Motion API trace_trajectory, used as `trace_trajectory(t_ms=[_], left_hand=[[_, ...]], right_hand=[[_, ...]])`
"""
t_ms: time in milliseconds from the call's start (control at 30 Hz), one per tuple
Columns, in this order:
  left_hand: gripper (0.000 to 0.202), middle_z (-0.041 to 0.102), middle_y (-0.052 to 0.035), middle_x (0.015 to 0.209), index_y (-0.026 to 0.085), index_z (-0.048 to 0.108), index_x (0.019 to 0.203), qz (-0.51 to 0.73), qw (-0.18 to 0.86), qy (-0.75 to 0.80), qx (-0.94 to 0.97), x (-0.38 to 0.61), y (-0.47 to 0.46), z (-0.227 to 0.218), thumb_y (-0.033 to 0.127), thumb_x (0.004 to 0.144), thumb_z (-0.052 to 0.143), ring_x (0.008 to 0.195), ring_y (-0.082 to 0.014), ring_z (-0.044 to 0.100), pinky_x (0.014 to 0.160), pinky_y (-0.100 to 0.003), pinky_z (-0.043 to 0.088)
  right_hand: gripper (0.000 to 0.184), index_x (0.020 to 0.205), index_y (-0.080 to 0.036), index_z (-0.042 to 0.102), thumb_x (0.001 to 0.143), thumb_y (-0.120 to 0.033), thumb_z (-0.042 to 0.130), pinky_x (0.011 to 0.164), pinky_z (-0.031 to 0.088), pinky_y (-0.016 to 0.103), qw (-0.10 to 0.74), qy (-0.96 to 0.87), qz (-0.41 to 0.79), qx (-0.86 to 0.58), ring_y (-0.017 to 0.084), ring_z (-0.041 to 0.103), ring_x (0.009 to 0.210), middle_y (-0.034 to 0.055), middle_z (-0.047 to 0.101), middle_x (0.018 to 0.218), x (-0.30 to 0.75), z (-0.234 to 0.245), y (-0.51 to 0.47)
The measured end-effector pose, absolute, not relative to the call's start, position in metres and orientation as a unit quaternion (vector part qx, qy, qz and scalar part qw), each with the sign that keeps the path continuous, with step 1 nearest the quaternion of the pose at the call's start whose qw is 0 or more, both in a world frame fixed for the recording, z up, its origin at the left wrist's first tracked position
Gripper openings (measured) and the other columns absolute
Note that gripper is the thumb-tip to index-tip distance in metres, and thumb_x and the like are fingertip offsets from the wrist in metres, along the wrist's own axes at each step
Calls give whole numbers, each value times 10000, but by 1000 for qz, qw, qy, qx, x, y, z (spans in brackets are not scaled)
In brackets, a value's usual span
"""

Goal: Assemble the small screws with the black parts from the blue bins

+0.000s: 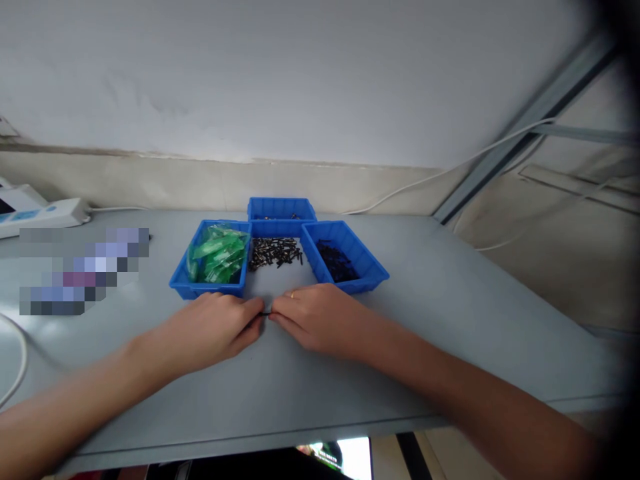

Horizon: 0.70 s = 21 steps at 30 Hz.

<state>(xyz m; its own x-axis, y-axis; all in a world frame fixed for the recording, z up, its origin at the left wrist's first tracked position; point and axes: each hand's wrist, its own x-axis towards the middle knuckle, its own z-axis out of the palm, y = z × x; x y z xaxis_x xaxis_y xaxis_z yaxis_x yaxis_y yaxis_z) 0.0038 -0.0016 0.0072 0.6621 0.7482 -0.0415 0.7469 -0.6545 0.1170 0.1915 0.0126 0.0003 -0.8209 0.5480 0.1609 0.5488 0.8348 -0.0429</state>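
Observation:
Over the front middle of the table, my left hand [220,328] and my right hand [313,317] meet fingertip to fingertip. Both are closed in a pinch on a thin, small dark piece [266,314], of which only a short stretch shows between the fingers; its kind cannot be made out. Just beyond the hands lies a loose pile of small dark metal pieces [277,253]. A blue bin [207,291] with green plastic bags [220,255] stands past my left hand. Behind my right hand, another blue bin [370,267] holds small black pieces [336,261].
A third blue bin [280,205] with a few small pieces stands at the back. To the left are a white power strip [50,215], a blurred-out object [90,270] and a white cable [23,353]. A metal frame post [500,153] rises at the right.

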Motion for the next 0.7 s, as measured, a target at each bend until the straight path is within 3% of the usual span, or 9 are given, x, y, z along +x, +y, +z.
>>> trace_trajectory(t_ms=[267,700], left_hand=[[224,592,-18,619,176,506,805,-14,73,416,906,4,-3,5,274,874,317,565,-162,591,487,-237,367],[194,532,23,558,183,459,734,19,43,399,916,3,-2,8,253,859,329,485,-129,535,450,-236,305]], right_hand=[[158,735,-159,525,840,-185,411,517,281,257,84,-955,-7,-283,115,491,576,8,570,656,191,2,12],[149,738,-157,524,845,-203,433,485,261,257,83,-961,-54,-260,120,511,558,10,573,644,194,-9,18]])
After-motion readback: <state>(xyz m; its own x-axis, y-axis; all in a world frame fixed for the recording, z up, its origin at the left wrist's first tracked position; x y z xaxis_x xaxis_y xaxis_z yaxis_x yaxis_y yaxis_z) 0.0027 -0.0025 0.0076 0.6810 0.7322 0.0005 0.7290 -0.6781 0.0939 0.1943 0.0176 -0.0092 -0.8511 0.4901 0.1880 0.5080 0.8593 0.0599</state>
